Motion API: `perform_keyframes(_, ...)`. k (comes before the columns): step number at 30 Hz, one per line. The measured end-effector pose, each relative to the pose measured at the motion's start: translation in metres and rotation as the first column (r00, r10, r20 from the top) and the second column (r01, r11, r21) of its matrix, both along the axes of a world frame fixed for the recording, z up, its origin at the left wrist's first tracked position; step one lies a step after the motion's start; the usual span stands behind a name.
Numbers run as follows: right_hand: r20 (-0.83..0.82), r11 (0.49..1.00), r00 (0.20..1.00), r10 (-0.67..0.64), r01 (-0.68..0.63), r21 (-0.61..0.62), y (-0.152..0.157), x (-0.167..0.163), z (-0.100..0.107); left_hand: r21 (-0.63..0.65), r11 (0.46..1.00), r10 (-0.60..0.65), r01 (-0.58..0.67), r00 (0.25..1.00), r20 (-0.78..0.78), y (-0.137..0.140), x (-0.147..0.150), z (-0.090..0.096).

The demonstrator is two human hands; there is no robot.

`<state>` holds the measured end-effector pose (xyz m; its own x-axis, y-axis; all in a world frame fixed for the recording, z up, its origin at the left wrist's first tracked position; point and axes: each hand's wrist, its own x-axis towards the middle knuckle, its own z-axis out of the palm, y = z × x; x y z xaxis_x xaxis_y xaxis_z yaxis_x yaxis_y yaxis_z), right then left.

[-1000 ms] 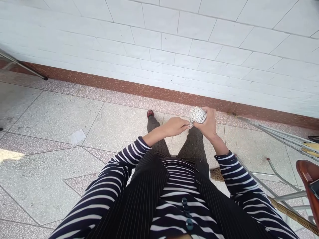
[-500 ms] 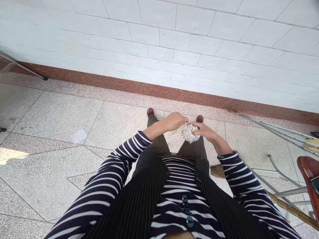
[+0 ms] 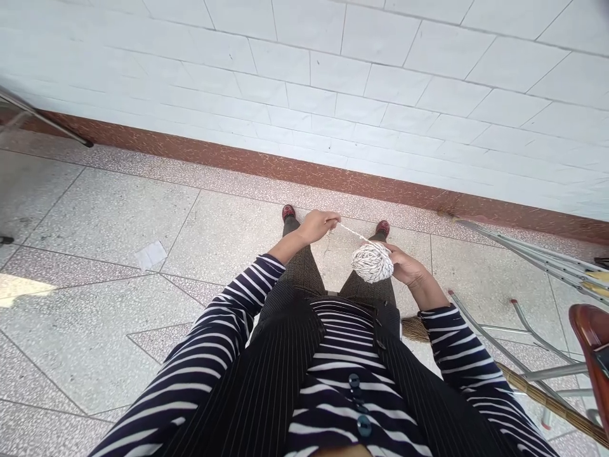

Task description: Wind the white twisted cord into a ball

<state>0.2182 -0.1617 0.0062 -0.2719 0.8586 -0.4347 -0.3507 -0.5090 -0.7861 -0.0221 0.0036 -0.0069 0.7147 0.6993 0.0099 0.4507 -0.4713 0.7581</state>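
Observation:
A ball of white cord flecked with dark strands (image 3: 372, 262) is held in front of my legs. My right hand (image 3: 403, 263) grips it from the right side, with some fingers hidden behind the ball. Up and to the left, my left hand (image 3: 318, 226) pinches the loose strand of cord (image 3: 352, 231). That strand runs straight from my left fingertips to the top of the ball.
A tiled white wall (image 3: 304, 95) with a red-brown base strip stands ahead. At right are a folded metal frame (image 3: 523, 244), a chair's metal legs (image 3: 514, 330) and a straw broom (image 3: 415, 329). White paper (image 3: 151, 255) lies on the floor at left.
My left hand has moved left, away from the ball, and the strand between them is now stretched out. The ball has turned and sits slightly lower in my right hand.

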Motion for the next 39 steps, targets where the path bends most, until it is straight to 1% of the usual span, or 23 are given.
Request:
perform_keyframes(3,-0.003,1.0,1.0,-0.001,0.001,-0.009,0.0,0.0,-0.001,0.004,1.0,0.009,-0.009,1.0,-0.009,0.002,0.001,0.0)
perform_keyframes(5,-0.011,1.0,1.0,-0.004,0.004,-0.014,0.001,0.0,-0.002,-0.038,0.999,-0.033,0.033,0.999,0.008,-0.005,0.005,0.001)
perform_keyframes(6,-0.015,1.0,1.0,-0.007,0.007,-0.016,0.002,0.0,-0.002,-0.077,0.994,-0.069,0.073,0.997,0.045,-0.011,0.008,0.001)
perform_keyframes(8,-0.017,1.0,1.0,-0.016,0.016,-0.022,0.003,0.0,-0.002,-0.171,0.971,-0.138,0.168,0.974,0.179,-0.028,0.015,0.003)
perform_keyframes(10,-0.013,0.999,1.0,-0.023,0.022,-0.028,0.003,0.0,-0.002,-0.253,0.936,-0.161,0.243,0.938,0.306,-0.044,0.021,0.005)
perform_keyframes(12,-0.008,0.999,1.0,-0.022,0.022,-0.035,0.001,0.0,-0.002,-0.315,0.911,-0.146,0.267,0.922,0.359,-0.055,0.027,0.006)
perform_keyframes(14,-0.003,0.999,1.0,-0.019,0.019,-0.039,-0.001,0.0,-0.002,-0.351,0.9,-0.126,0.257,0.926,0.355,-0.059,0.03,0.007)
perform_keyframes(16,-0.001,0.999,1.0,-0.018,0.018,-0.044,-0.004,0.0,-0.003,-0.342,0.907,-0.135,0.247,0.938,0.319,-0.057,0.031,0.008)
perform_keyframes(18,-0.004,0.999,1.0,-0.017,0.017,-0.051,-0.006,0.0,-0.004,-0.294,0.925,-0.168,0.242,0.952,0.256,-0.051,0.03,0.011)
perform_keyframes(20,-0.012,0.998,1.0,-0.012,0.011,-0.057,-0.007,-0.002,-0.004,-0.202,0.948,-0.211,0.246,0.961,0.18,-0.044,0.027,0.016)
perform_keyframes(22,-0.021,0.998,1.0,0.0,-0.001,-0.061,-0.007,-0.004,-0.003,-0.072,0.964,-0.247,0.256,0.962,0.115,-0.038,0.025,0.021)
perform_keyframes(24,-0.028,0.998,0.999,0.017,-0.019,-0.059,-0.006,-0.006,-0.001,0.04,0.962,-0.274,0.271,0.959,0.069,-0.034,0.023,0.024)
perform_keyframes(25,-0.032,0.998,0.999,0.025,-0.027,-0.054,-0.005,-0.008,0.0,0.067,0.958,-0.281,0.277,0.958,0.056,-0.034,0.023,0.025)
perform_keyframes(27,-0.042,0.999,0.999,0.03,-0.032,-0.039,-0.004,-0.009,0.001,0.062,0.959,-0.281,0.277,0.958,0.056,-0.034,0.021,0.027)
perform_keyframes(28,-0.048,0.999,0.998,0.03,-0.031,-0.032,-0.004,-0.009,0.002,0.033,0.961,-0.277,0.275,0.959,0.067,-0.034,0.02,0.027)
perform_keyframes(30,-0.054,0.999,0.998,0.025,-0.026,-0.025,-0.004,-0.007,0.002,-0.097,0.954,-0.271,0.282,0.956,0.116,-0.035,0.015,0.03)
perform_keyframes(31,-0.054,0.999,0.998,0.021,-0.023,-0.024,-0.004,-0.006,0.002,-0.196,0.933,-0.274,0.303,0.948,0.161,-0.036,0.012,0.032)
perform_keyframes(32,-0.052,1.0,0.998,0.019,-0.02,-0.022,-0.005,-0.005,0.002,-0.302,0.893,-0.275,0.334,0.936,0.221,-0.036,0.008,0.035)
perform_keyframes(34,-0.051,0.999,0.998,0.03,-0.031,-0.016,-0.006,-0.002,0.004,-0.482,0.776,-0.252,0.407,0.901,0.354,-0.035,0.001,0.041)
perform_keyframes(35,-0.05,0.999,0.998,0.049,-0.05,-0.011,-0.006,-0.001,0.005,-0.538,0.724,-0.225,0.432,0.885,0.408,-0.034,-0.002,0.043)
perform_keyframes(36,-0.051,0.997,0.996,0.079,-0.079,-0.006,-0.007,-0.001,0.007,-0.574,0.686,-0.2,0.447,0.875,0.441,-0.033,-0.004,0.045)
perform_keyframes(38,-0.056,0.988,0.987,0.153,-0.154,-0.002,-0.006,0.0,0.01,-0.609,0.66,-0.178,0.441,0.879,0.443,-0.029,-0.006,0.045)
perform_keyframes(39,-0.058,0.983,0.982,0.183,-0.183,-0.004,-0.006,0.0,0.011,-0.606,0.67,-0.194,0.429,0.889,0.414,-0.026,-0.005,0.042)
